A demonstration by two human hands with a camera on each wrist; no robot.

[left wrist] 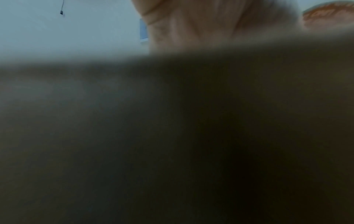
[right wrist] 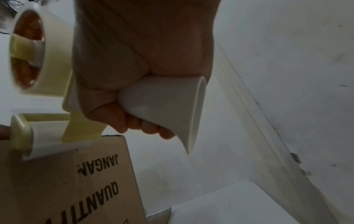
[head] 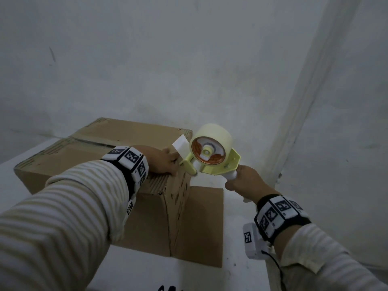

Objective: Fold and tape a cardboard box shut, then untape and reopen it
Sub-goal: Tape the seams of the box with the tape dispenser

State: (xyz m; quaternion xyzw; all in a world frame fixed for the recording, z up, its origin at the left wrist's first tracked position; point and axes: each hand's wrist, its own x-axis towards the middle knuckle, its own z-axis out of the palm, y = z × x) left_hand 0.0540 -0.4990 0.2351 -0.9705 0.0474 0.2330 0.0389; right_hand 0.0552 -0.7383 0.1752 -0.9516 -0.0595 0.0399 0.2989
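Note:
A brown cardboard box [head: 105,143] stands on a white table, its top flaps folded down and meeting at a seam. My left hand [head: 161,162] lies flat on the top by the right edge, fingertips at the rim. Beside those fingertips a loose white tape end [head: 180,146] sticks up. My right hand [head: 245,181] grips the white handle [right wrist: 162,106] of a yellow tape dispenser [head: 220,164] carrying a cream tape roll [head: 214,133]. The dispenser's roller [right wrist: 38,141] touches the box's upper right edge, above the printed side [right wrist: 76,189]. The left wrist view is mostly dark, blurred cardboard, with my palm [left wrist: 191,22] above.
A cardboard flap [head: 205,223] lies flat on the table [head: 237,217] at the foot of the box, on its right. A grey-white wall [head: 189,59] rises close behind, with a corner ridge [head: 304,101] to the right.

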